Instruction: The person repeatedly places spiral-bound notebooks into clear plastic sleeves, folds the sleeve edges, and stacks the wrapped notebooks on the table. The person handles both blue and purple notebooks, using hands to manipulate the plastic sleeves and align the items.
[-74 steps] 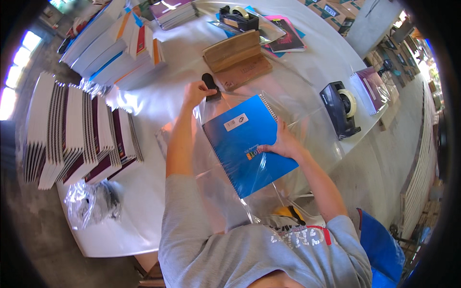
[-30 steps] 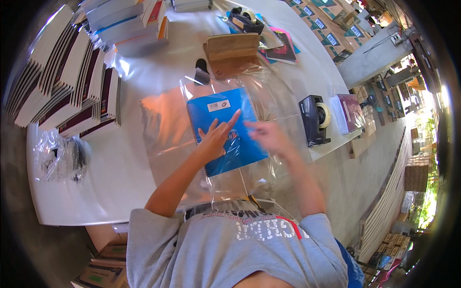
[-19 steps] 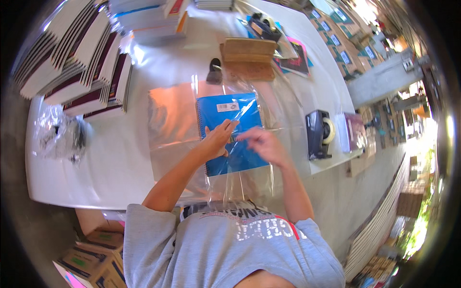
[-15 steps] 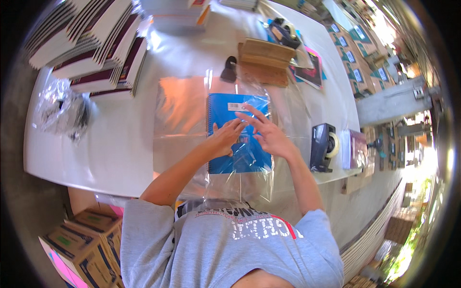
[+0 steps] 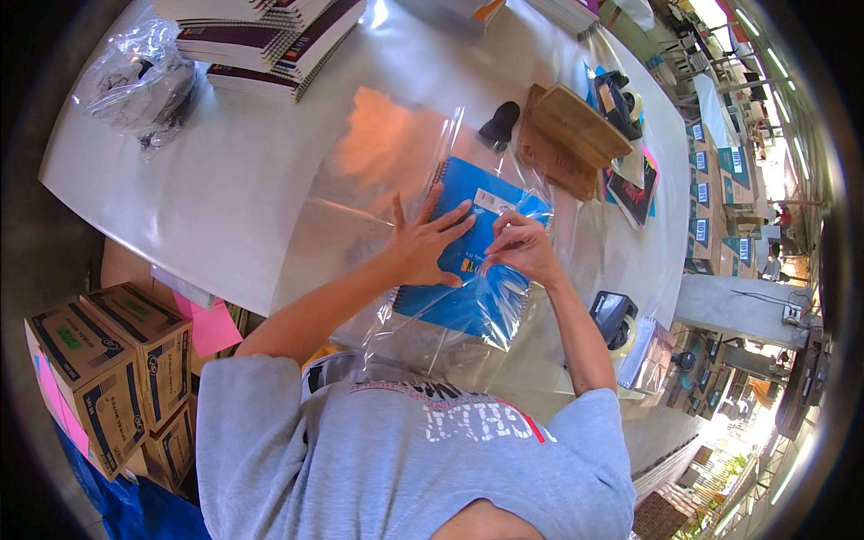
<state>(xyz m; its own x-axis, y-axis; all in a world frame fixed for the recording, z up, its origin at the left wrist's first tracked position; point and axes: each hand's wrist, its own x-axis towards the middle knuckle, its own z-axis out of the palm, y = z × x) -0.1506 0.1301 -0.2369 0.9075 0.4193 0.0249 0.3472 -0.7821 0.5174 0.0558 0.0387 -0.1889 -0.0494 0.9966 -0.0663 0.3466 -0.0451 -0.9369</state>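
A blue spiral notebook (image 5: 457, 306) lies at a slant on the table in front of me, with a small white label near its top. Clear plastic film (image 5: 427, 340) covers it and spreads out past its edges, creased and shiny at the lower part. My left hand (image 5: 425, 245) rests on the cover toward its left side, fingers spread wide. Over the right half of the cover, my right hand (image 5: 525, 250) is closed, thumb and fingertips pinched on the film, which wrinkles below them.
A wooden block holder (image 5: 576, 135) and a black rounded object (image 5: 499, 124) lie beyond the notebook. Tape dispensers stand at right (image 5: 614, 319) and far right (image 5: 619, 101). Stacked spiral books (image 5: 270, 54) and a bagged bundle (image 5: 144, 85) occupy the far left; cartons (image 5: 108, 378) stand below.
My view has turned, so the notebook now appears slanted. My left fingers have spread across the cover. My right hand has gone from fingers extended to a pinch on the film.
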